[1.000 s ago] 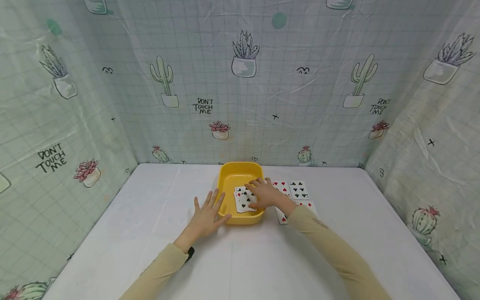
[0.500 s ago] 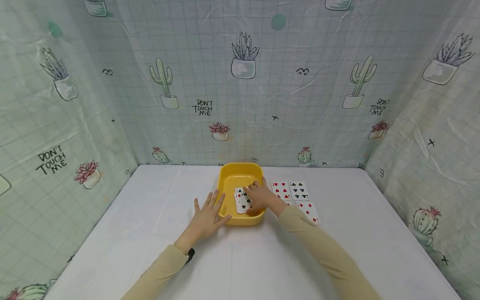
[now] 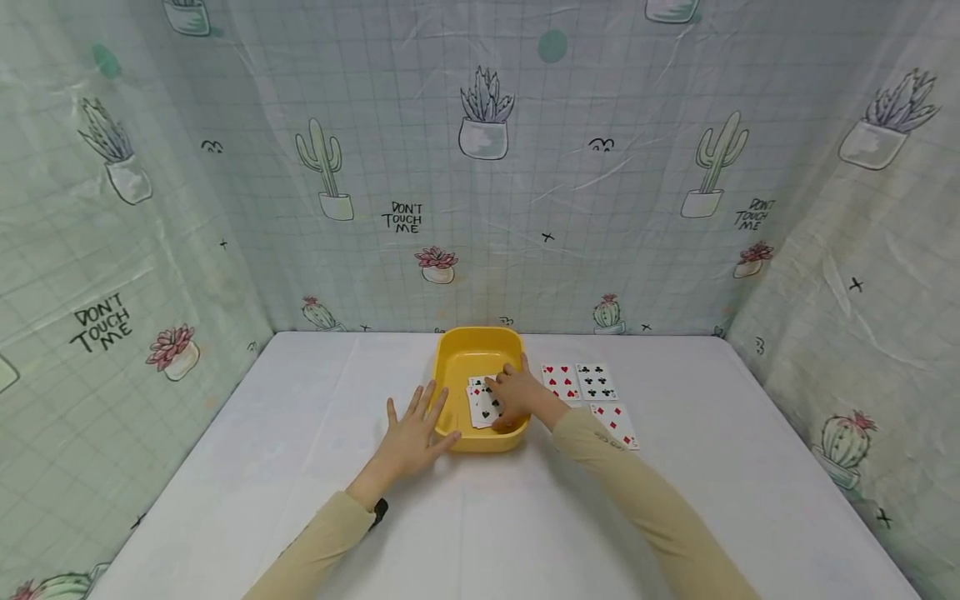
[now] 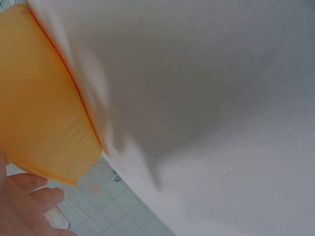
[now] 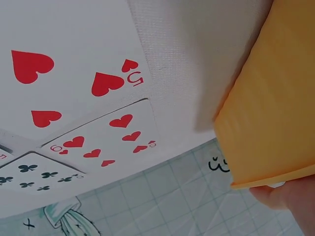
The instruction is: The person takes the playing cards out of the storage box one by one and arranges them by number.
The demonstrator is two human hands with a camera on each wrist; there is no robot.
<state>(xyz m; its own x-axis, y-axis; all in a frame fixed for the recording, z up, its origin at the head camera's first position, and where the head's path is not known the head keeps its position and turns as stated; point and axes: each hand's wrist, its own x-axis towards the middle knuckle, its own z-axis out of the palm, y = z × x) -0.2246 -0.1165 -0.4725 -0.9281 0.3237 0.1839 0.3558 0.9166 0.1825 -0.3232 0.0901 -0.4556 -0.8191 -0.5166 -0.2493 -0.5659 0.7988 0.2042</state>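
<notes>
My left hand (image 3: pixel 409 437) lies with fingers spread, its fingertips and thumb at the left rim of a yellow plastic tray (image 3: pixel 459 354). Inside the tray, a few overlapping playing cards (image 3: pixel 483 407) lie face up, showing black spades and a red diamond. Over their right part my right hand (image 3: pixel 521 395) is bent, thumb low on the cards and a fingertip near their top, with another finger along the tray's right rim. I cannot tell whether it pinches a card. In the right wrist view, part of this hand shows beyond the tray's rim (image 5: pixel 275 178).
Right of the tray lie several face-up cards in two rows: a six of hearts (image 3: pixel 560 381), a six of clubs (image 3: pixel 597 382), a diamonds card (image 3: pixel 615 426) and a five of hearts (image 5: pixel 74 73), mostly hidden in the head view. A patterned cloth (image 3: pixel 480 208) rises behind the white table (image 3: pixel 315 392).
My right hand has moved left and settled lower over the cards in the tray, uncovering the six of hearts and covering the five of hearts. My left hand has stayed in place.
</notes>
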